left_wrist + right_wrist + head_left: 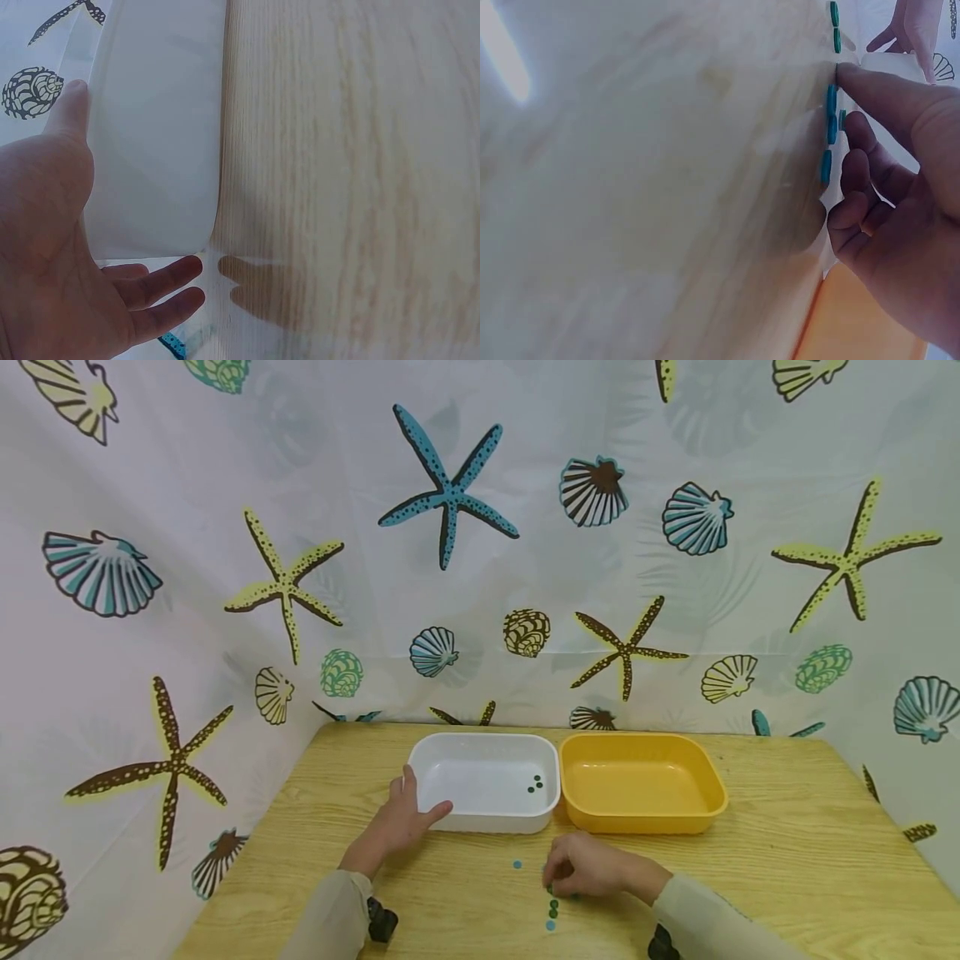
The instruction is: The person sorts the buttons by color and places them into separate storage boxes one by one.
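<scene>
My left hand [403, 821] rests at the front left corner of a white plastic basin [487, 822]. In the left wrist view its thumb lies along the rim and its fingers extend past the end wall. Three small dark green discs [531, 790] lie inside the basin. My right hand [588, 865] is low over the table, thumb and forefinger apart, their tips among small green discs [553, 912] and blue discs [517, 865]. In the right wrist view the thumb touches the edge of a green disc, and another green disc [842, 119] is by the forefinger.
A yellow-orange basin [645, 823] stands right against the white one. Both are at the back of a wooden table [787, 843]. A white cloth [525, 568] with starfish and shells hangs behind and at the sides. Each wrist wears a black device [382, 921].
</scene>
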`<state>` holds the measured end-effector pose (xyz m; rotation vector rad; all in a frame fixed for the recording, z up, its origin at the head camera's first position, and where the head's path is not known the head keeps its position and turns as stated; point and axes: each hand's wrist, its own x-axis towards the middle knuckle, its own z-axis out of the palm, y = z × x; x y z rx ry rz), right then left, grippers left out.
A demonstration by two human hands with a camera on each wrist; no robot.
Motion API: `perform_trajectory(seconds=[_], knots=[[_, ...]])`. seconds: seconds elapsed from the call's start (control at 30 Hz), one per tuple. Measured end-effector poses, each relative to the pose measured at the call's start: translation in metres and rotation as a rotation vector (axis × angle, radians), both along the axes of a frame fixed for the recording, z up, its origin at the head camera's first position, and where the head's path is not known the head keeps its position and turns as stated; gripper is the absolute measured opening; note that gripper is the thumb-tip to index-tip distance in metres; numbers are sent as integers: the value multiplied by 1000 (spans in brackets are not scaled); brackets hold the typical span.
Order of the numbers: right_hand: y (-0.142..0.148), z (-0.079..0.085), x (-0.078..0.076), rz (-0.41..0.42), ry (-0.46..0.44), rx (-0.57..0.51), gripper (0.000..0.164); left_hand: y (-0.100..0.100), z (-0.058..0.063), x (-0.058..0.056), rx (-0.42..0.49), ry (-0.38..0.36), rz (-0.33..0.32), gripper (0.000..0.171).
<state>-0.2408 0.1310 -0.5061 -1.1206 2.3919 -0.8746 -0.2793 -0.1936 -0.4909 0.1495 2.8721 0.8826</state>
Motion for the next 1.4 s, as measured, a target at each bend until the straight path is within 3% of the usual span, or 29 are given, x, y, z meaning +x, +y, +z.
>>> perform_trajectory(seconds=[0.5, 0.77, 1.0, 1.4], knots=[[2, 4, -1, -118, -48, -60, 8, 0, 3, 2, 14, 9, -9, 111], [8, 18, -1, -197, -125, -145, 4, 0, 1, 1, 9, 9, -7, 109], [12, 27, -3, -234, -109, -225, 3, -1, 1, 1, 5, -1, 2, 112], [19, 42, -6, -336, -174, -286, 9, -2, 0, -1, 0, -5, 1, 112]])
